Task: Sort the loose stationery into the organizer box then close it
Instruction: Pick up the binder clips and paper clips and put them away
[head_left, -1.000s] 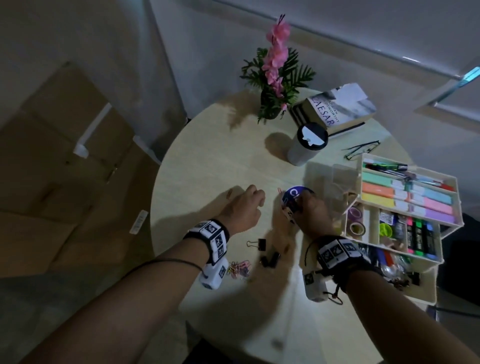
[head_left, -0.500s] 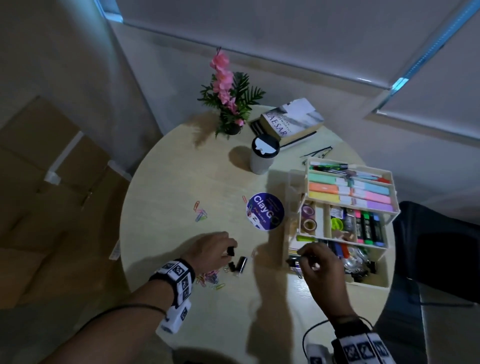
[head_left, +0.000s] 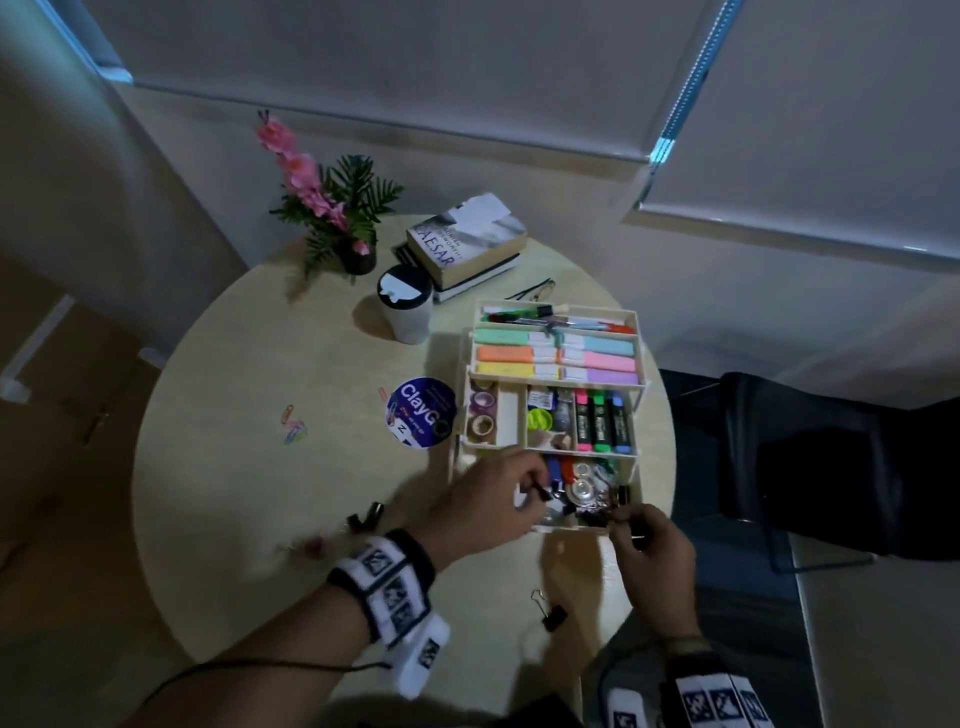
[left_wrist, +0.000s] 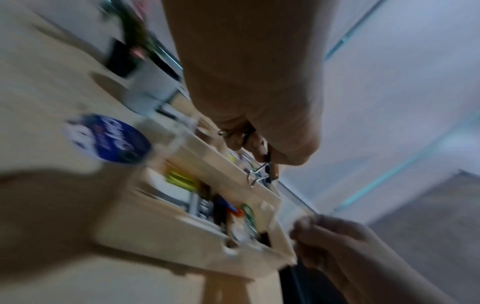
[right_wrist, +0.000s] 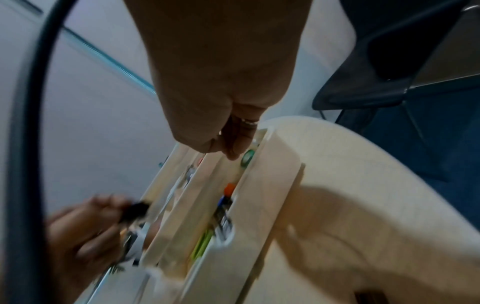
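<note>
The organizer box (head_left: 553, 529) stands open on the right side of the round counter (head_left: 249, 405), its 3 tiers stepped back toward the window blinds. The left hand (head_left: 483, 506) reaches over the lowest tier, its grip closed on a black binder clip (head_left: 540, 491) pinched between thumb and fingers; the left wrist view shows the clip's wire handles hanging below the fingertips. The right hand (head_left: 649, 545) hovers at the box's near right corner with fingers curled; it seems to hold something small and dark, but blur leaves that grip uncertain.

Loose items lie on the counter: 1 binder clip (head_left: 551, 613) near the front edge between the 2 forearms, 2 more black clips (head_left: 366, 516) left of the left wrist, and coloured paper clips (head_left: 294, 427) well apart to the left. A round blue sticker (head_left: 422, 419) lies just beside the box's left wall. Behind it stand a white cup with a dark lid (head_left: 408, 306), a stack of books (head_left: 465, 247), a potted pink flower (head_left: 332, 208) and a pair of glasses (head_left: 532, 290). A dark chair (head_left: 831, 457) sits to the right of the counter.
</note>
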